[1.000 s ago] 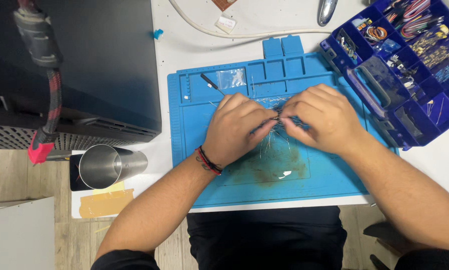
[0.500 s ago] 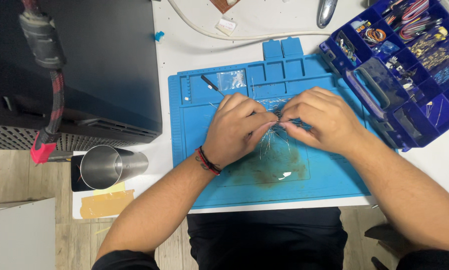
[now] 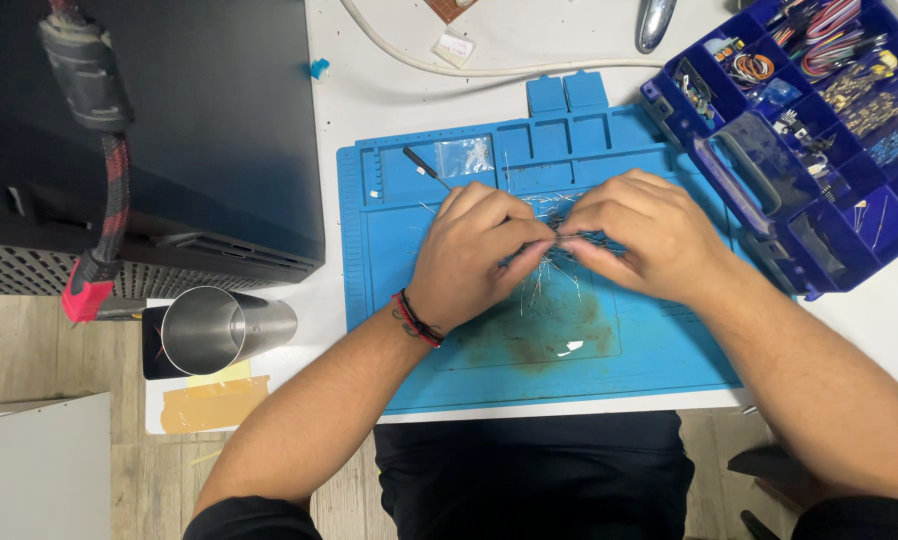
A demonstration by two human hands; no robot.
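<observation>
I see my left hand [image 3: 474, 255] and right hand [image 3: 641, 235] meeting over the middle of the blue mat [image 3: 409, 370], both pinched shut on a bundle of thin wires [image 3: 547, 262] held between the fingertips just above the mat. I cannot tell how many strands each hand has.

My worry is that the fine leads bend or slip loose, since they splay out below the fingers and the pinch covers only a short stretch of them. Loose ones could scatter across the mat.

At the mat's upper edge lie a small screwdriver [image 3: 425, 167] and a clear bag [image 3: 465, 156]. Right of the mat sits an open parts box [image 3: 769, 215], close to my right wrist. Left of the mat stand a steel cup [image 3: 219, 328] and a black case [image 3: 199, 130].
</observation>
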